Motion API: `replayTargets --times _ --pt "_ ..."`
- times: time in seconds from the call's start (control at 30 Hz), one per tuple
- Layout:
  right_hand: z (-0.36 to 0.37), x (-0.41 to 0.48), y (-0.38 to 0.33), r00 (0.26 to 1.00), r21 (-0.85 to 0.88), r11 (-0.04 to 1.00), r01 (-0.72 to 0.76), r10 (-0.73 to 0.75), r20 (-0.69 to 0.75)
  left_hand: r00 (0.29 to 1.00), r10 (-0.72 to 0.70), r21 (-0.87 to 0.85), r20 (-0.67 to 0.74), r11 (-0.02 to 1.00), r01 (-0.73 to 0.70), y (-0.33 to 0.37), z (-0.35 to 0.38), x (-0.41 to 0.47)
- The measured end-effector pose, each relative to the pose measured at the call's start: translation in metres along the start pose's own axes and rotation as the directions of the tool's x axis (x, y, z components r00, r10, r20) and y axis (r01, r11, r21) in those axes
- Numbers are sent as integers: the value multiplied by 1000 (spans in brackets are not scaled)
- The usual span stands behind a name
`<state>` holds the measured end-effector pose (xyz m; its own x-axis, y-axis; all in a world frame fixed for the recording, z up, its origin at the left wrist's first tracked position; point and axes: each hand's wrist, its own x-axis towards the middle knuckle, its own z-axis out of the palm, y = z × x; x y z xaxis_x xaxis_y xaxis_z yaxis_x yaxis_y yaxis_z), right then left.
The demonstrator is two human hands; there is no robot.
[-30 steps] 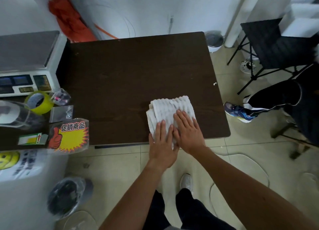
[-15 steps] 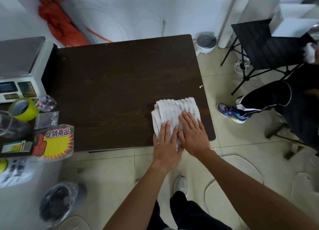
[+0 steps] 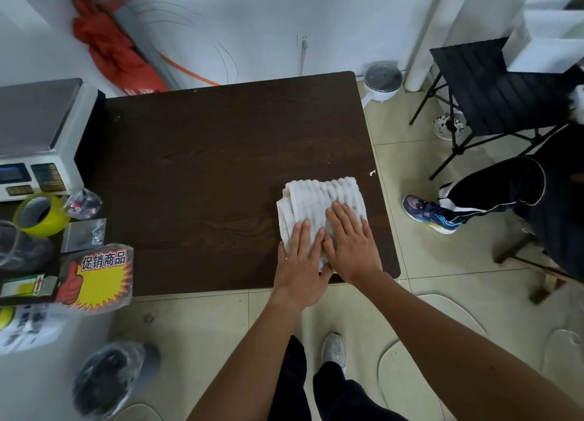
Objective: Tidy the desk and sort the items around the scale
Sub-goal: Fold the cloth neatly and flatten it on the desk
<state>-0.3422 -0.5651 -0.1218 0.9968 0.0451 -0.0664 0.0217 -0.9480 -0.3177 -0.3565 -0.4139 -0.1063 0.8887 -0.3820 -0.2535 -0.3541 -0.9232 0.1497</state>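
Note:
A folded white ribbed towel [image 3: 319, 199] lies near the front right corner of the dark wooden desk [image 3: 205, 155]. My left hand [image 3: 300, 262] and my right hand [image 3: 352, 240] press flat on the towel's near half, side by side, fingers straight. On a lower surface at the far left stands the white scale [image 3: 38, 136]. In front of it lie a yellow tape roll [image 3: 41, 215], a small plastic bag [image 3: 83, 204], a clear packet with small parts [image 3: 83, 234] and a red and yellow promotion sign [image 3: 98, 278].
An orange cloth [image 3: 117, 50] hangs behind the desk's back left. A small pot [image 3: 382, 80] stands on the floor by the back right corner. A black folding chair [image 3: 493, 92] and another person's leg and shoe [image 3: 433, 213] are to the right. A bagged bin [image 3: 107, 376] stands at lower left.
The camera view has shifted slightly. Both hands stay flat on the towel, which sits a little nearer the desk's right edge than a second ago.

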Motion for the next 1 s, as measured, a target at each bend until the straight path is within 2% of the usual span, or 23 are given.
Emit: replayTargets --times 0.27,0.7,1.0 --pt "-5 54 0 1000 4 1000 -28 28 0 999 34 -5 -7 999 -34 -23 -15 54" --pt "-17 210 9 988 8 990 -141 142 -58 989 147 -26 -2 989 -147 -81 -60 211" --pt "-20 307 11 985 13 989 -151 151 -87 984 174 -60 -41 983 -176 -121 -83 301"
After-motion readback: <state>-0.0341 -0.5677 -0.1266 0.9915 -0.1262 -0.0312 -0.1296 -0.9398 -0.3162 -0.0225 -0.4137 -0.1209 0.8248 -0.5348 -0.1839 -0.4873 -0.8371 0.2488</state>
